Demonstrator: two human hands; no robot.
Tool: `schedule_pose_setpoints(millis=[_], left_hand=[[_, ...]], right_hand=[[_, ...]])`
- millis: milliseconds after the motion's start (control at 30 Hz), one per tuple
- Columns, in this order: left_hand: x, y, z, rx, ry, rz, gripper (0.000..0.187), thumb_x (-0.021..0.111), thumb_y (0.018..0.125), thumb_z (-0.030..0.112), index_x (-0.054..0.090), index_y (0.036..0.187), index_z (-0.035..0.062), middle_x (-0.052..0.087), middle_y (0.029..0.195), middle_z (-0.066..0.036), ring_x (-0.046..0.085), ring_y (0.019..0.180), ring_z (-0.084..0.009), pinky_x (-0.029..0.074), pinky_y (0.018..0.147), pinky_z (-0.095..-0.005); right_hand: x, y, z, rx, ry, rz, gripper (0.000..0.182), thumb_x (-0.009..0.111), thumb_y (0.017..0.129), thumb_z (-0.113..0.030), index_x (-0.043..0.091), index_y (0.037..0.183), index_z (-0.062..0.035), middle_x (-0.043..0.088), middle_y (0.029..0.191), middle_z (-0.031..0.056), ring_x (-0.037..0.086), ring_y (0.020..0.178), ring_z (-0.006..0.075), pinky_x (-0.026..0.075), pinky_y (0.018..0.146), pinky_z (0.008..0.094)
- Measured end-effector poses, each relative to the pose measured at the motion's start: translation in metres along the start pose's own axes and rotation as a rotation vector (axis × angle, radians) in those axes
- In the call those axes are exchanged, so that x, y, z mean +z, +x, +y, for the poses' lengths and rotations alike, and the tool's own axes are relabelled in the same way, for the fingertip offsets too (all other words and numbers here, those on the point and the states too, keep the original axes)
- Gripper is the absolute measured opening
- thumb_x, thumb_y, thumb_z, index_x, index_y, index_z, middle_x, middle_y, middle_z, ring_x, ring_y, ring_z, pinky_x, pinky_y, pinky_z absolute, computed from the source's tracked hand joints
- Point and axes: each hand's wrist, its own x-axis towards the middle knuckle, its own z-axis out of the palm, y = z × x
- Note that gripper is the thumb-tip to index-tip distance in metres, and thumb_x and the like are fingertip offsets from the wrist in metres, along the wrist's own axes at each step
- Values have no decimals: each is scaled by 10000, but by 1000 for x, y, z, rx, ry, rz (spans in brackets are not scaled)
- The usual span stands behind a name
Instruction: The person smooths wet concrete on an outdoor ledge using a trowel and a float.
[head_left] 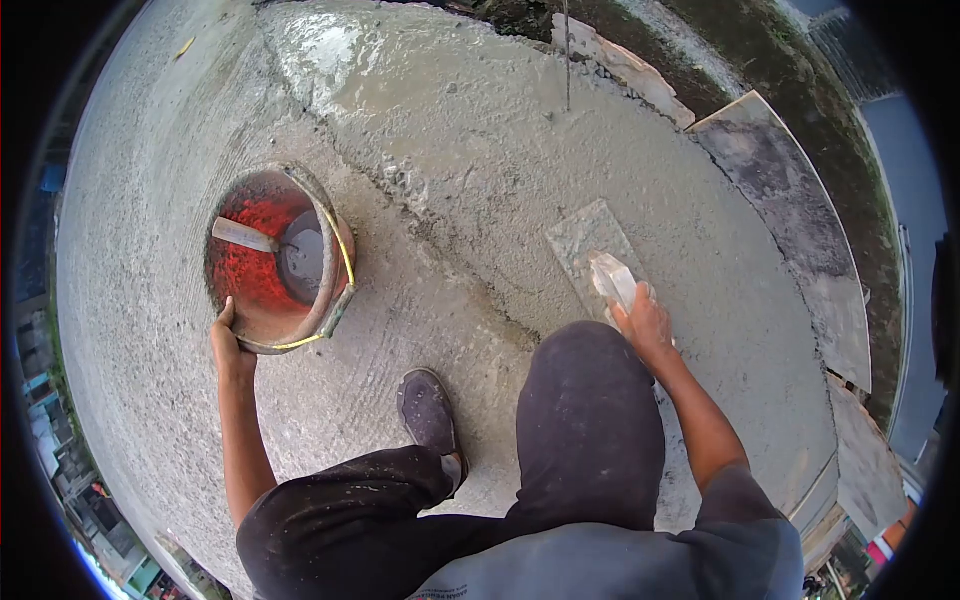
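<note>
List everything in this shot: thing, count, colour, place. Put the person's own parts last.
concrete slab: one, grey, fills most of the view, wet and smoother at the top
bucket: one, red inside with a cement-caked rim, left of centre on the slab
tool in the bucket: one, grey, lying across the inside; kind unclear
yellow strap: one, along the bucket's right rim
trowel: one, grey flat blade, pale handle, right of centre on the slab
boards: several, grey-brown, along the slab's right edge
shoe: one, dark, bottom centre
trousers: dark, knee raised at centre
left hand: on the bucket's lower rim
right hand: gripping the trowel handle
</note>
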Motion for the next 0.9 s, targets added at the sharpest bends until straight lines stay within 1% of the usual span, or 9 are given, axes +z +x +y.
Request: schedule_pose_setpoints(millis=[100,200,300,467,533,567,700,800,900], left_hand=[[4,-4,0,4,14,0,362,484,1017,217,566,1240,-57,625,1261,-176,621,1141,-273,469,1029,-400],[-2,3,-2,1,20,-11,366,483,1017,218,572,1237,-61,625,1262,-175,621,1139,-270,467,1031,-395],[-5,3,0,-3,27,-25,368,483,1016,216,570,1240,-64,622,1267,-175,619,1142,-269,465,1034,-392],[1,-1,1,6,37,-8,370,483,1017,216,569,1243,-65,620,1270,-175,617,1146,-268,463,1036,-392],[2,-1,2,5,27,-4,371,482,1017,216,567,1245,-65,619,1273,-175,617,1146,-269,463,1036,-392],[1,-1,1,1,22,2,372,482,1018,216,566,1247,-65,618,1274,-175,617,1146,-269,463,1036,-393],[7,1,0,-11,34,-1,375,483,1017,216,560,1251,-67,616,1276,-177,615,1148,-269,463,1036,-393],[9,-3,6,11,19,15,374,483,1018,217,559,1250,-66,617,1273,-178,613,1150,-270,463,1035,-395],[2,1,-1,22,-14,-18,369,485,1017,212,559,1249,-66,617,1273,-178,612,1151,-274,461,1036,-397]], right_hand=[[23,-81,82,12,-56,49,451,689,852,-366,492,964,23,591,934,270,609,855,480,482,747,553],[22,-99,95,87,-26,35,442,693,847,-360,494,965,17,592,938,272,608,844,483,477,735,557],[22,-44,60,8,7,67,426,688,852,-349,494,967,13,601,941,275,611,846,485,478,734,554],[-16,82,-39,-156,72,127,421,682,851,-326,499,983,29,636,906,281,637,864,467,493,767,547],[-41,126,-77,-122,53,42,418,678,852,-324,508,992,32,658,934,287,653,912,457,506,808,528],[-46,149,-89,-149,27,70,428,674,856,-331,517,1009,37,664,960,292,656,941,450,508,827,520],[-32,253,-125,-219,-27,64,507,661,869,-364,541,1114,63,665,1060,302,657,1025,424,512,875,497],[-33,279,-153,-243,14,99,532,667,862,-372,548,1135,69,660,1082,303,653,1041,420,511,889,493],[-29,259,-160,-277,5,57,525,666,856,-366,549,1126,69,661,1078,300,652,1035,424,509,890,497]])
